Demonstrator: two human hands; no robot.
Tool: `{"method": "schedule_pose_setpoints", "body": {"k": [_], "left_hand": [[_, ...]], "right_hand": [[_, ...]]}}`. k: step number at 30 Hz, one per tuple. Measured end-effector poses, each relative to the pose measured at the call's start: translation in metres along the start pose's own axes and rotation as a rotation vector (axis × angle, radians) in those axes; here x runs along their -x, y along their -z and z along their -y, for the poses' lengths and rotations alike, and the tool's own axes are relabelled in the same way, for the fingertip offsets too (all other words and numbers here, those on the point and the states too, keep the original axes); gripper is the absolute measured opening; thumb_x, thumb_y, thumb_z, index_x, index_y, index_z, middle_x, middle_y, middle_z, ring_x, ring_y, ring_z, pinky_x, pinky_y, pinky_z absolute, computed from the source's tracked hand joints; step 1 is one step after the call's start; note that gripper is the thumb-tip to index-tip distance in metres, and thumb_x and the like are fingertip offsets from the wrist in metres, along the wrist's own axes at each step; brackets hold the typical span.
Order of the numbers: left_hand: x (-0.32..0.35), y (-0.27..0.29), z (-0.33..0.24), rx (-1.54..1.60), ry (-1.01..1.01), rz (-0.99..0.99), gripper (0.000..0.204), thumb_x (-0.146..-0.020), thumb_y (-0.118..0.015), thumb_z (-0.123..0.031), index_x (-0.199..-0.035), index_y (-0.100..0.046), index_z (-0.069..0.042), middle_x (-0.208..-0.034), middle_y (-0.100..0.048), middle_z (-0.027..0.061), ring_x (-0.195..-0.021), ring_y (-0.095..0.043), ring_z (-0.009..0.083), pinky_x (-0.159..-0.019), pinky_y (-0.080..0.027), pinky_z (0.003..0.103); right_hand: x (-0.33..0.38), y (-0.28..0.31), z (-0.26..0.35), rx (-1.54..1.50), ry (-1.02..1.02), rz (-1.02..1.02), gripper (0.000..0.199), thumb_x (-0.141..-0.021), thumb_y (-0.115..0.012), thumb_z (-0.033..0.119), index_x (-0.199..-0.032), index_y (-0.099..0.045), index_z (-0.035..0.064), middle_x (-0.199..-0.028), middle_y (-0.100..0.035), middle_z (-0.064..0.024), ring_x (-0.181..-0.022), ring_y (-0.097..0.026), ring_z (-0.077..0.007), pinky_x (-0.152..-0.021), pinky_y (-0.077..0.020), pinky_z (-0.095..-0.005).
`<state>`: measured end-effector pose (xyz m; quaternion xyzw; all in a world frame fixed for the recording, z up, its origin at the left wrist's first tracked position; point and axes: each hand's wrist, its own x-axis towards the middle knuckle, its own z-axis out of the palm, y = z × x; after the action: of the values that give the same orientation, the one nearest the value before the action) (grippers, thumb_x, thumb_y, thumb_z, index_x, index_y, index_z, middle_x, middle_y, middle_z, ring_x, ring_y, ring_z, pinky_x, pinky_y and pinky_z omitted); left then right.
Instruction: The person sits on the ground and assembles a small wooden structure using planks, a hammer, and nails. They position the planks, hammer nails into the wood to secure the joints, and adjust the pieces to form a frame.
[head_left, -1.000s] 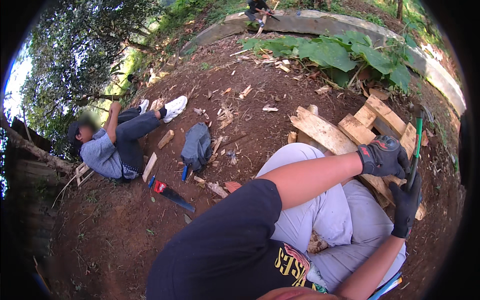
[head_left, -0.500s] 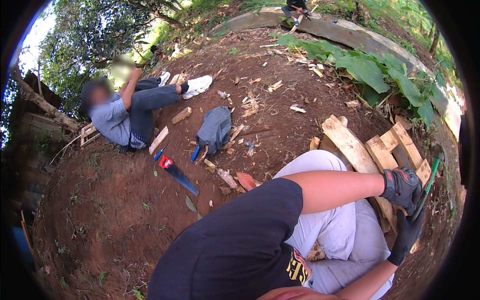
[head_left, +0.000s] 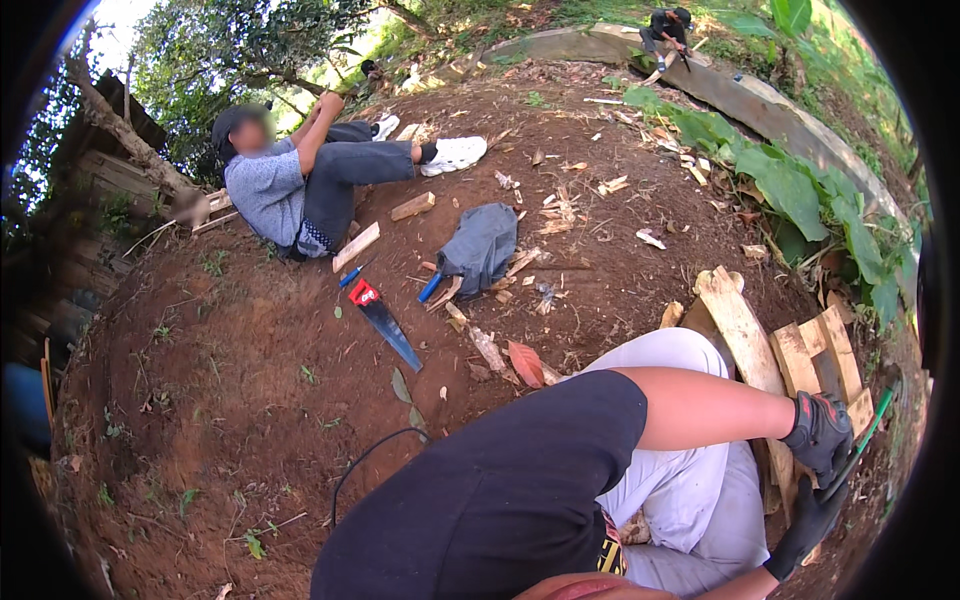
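Note:
Both my hands wear dark work gloves and are close together at the right, beside a pallet-like wooden piece (head_left: 742, 325) made of light boards. My right hand (head_left: 812, 522) is closed round the dark grip of a hammer (head_left: 877, 412) with a green shaft. The hammer's head is hard to make out near the picture's rim. Just above it, my left hand (head_left: 820, 434) has its fingers curled in against the grip and my right hand. What those fingers hold, if anything, is hidden. Against the boards rest my legs in pale trousers (head_left: 690, 440).
On the brown soil lie a red-handled saw (head_left: 388, 325), a blue-handled tool (head_left: 351, 276), a dark cloth (head_left: 482, 246) and scattered wood pieces. One person (head_left: 300, 185) sits at the left; another (head_left: 668, 38) is by the far low wall (head_left: 720, 88). Large leaves (head_left: 790, 185) grow at the right.
The whole view has shifted, so the surroundings appear farther right. My hands remain together by the boards, and the hammer's head end appears lower in the picture than before.

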<state>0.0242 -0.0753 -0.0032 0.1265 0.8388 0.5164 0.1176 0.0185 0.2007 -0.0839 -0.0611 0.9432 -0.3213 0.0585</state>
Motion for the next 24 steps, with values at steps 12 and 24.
{"method": "schedule_pose_setpoints", "body": {"k": [12, 24], "left_hand": [[0.002, 0.002, -0.003, -0.029, -0.004, -0.027, 0.031, -0.07, -0.09, -0.044, -0.093, -0.088, -0.024, -0.091, -0.081, 0.0034, -0.087, -0.077, 0.0264, -0.08, -0.059, 0.043], [0.004, 0.003, -0.005, -0.03, -0.022, -0.036, 0.031, -0.07, -0.09, -0.044, -0.093, -0.088, -0.024, -0.091, -0.081, 0.0032, -0.086, -0.077, 0.0257, -0.08, -0.059, 0.042]], "right_hand": [[-0.001, -0.005, -0.003, -0.13, 0.027, -0.023, 0.068, -0.085, -0.082, 0.024, -0.145, -0.056, 0.0032, -0.104, -0.07, -0.0106, -0.084, -0.062, -0.0188, -0.079, -0.0534, -0.0368], [0.002, 0.001, 0.007, -0.138, -0.009, 0.023, 0.075, -0.085, -0.084, 0.022, -0.15, -0.053, 0.0025, -0.111, -0.069, -0.0111, -0.091, -0.062, -0.0216, -0.083, -0.0527, -0.0393]]}}
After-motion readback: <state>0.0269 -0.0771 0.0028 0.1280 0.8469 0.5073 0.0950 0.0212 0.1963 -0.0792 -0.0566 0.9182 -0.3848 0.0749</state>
